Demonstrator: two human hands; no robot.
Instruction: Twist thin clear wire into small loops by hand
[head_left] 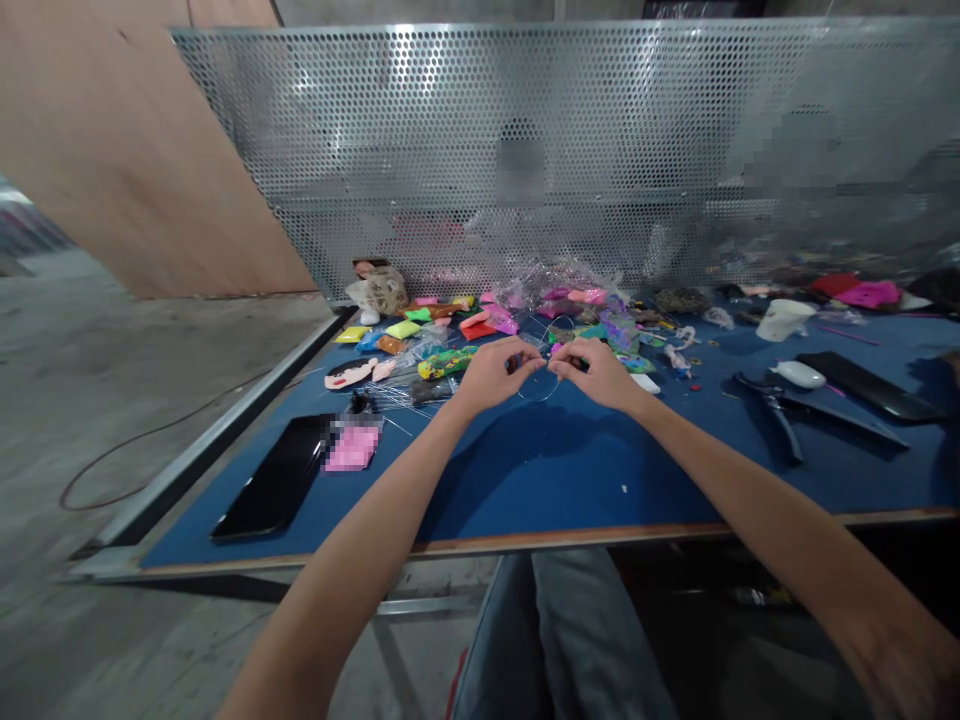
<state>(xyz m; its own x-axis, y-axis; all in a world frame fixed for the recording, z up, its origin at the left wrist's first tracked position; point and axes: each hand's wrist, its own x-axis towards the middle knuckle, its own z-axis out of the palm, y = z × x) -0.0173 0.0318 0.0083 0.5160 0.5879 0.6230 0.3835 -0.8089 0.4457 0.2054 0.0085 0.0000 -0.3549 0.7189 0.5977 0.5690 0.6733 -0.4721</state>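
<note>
1. Forearms (375,540) extend over the table (585,500).
2. Left hand (495,370) and right hand (596,368) seemingly pinch the wire (541,400) above the table.
3. Its loop could spring away if either pinch loosens.

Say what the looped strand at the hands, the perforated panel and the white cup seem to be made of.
Looped strand: thin wire or plastic line, smooth, pale; it holds a curve but is too fine to settle.
Perforated panel: probably bare metal, semi-glossy, from its grey tone and bright glints.
White cup: plastic or coated paper, matte; its smooth wall leaves that open.
</note>
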